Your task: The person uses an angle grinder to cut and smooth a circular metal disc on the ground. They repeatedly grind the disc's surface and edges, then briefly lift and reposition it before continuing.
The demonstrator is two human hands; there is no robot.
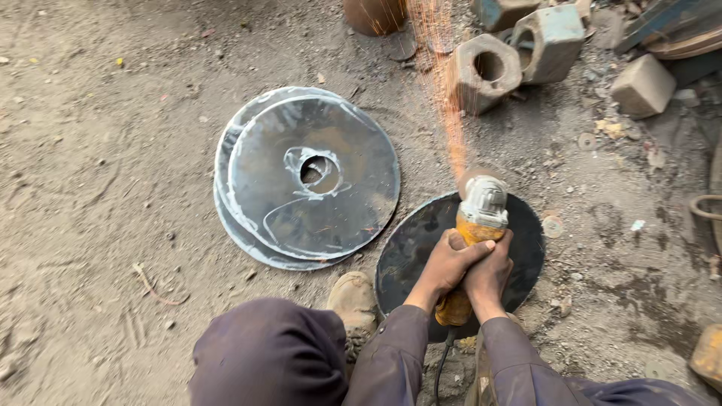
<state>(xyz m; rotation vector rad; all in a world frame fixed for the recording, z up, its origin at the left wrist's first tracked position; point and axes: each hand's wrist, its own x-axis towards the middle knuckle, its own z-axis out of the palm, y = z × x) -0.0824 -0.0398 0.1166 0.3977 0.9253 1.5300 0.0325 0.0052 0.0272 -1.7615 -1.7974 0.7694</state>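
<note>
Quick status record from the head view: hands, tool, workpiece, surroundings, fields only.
left hand: gripping the angle grinder body
right hand: also on the grinder body, beside the left
angle grinder: yellow body, grey head, at the far edge of the dark disc
sparks: streaming away from the person
dark disc: flat on dirt ground, boot at its near-left edge
stacked discs: shiny, centre hole, left of the dark one
metal blocks: beyond
</note>
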